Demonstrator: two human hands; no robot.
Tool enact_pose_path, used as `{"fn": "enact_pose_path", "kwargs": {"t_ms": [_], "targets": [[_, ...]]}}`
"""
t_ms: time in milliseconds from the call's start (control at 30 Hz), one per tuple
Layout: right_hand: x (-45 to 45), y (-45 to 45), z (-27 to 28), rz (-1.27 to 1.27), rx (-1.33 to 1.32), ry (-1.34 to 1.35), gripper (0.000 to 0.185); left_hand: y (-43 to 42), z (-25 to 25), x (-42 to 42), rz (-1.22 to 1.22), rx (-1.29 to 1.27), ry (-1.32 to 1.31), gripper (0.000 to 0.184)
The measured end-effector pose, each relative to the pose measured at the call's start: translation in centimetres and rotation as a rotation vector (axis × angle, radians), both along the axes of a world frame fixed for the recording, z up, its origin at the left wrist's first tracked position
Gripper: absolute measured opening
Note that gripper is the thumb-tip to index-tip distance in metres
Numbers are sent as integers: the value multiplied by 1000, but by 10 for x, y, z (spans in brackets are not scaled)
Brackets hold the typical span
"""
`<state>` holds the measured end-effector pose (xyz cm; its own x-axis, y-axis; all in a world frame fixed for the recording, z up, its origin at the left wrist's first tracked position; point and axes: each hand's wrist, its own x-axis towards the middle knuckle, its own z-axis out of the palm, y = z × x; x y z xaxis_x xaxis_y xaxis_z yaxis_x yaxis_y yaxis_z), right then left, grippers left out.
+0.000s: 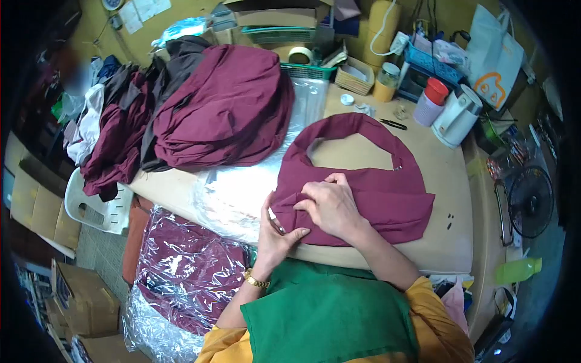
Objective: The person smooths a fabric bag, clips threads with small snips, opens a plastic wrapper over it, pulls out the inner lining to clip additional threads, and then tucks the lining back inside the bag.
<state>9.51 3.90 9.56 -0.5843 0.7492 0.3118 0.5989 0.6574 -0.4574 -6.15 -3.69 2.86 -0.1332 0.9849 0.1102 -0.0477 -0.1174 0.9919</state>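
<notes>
A maroon cloth bag [387, 212] lies flat on the table in front of me, its wide strap [357, 124] curving in a loop toward the back. At the bag's left edge, my left hand [275, 236] grips the cloth, thumb on top and fingers at the side. My right hand [333, 206] rests over the bag's left part, its fingers closed in a pinch on a fold of the fabric. Both hands are close together, and the fingertips of the right one are partly hidden.
Left of the bag lie clear plastic sleeves [233, 193], with a big pile of maroon bags [224, 109] behind. Plastic-wrapped maroon goods [181, 260] sit lower left. A white kettle [458, 115], a red-lidded container [431, 100] and a black pen-like tool [393, 124] stand or lie back right.
</notes>
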Motion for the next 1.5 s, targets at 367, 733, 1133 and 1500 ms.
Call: {"fn": "enact_pose_path", "kwargs": {"t_ms": [367,733,1133,1500], "targets": [[1,19,-19,-204,222,183,26,-18,5,2,-100,-158,-216,104],[-3,13,19,-16,110,289,14,-14,-4,-10,12,-230,-173,91],[16,-13,4,-132,445,111,39,38,15,-20,334,289,607,8],[152,0,-26,-505,535,189,42,44,29,-9,623,453,957,37]]}}
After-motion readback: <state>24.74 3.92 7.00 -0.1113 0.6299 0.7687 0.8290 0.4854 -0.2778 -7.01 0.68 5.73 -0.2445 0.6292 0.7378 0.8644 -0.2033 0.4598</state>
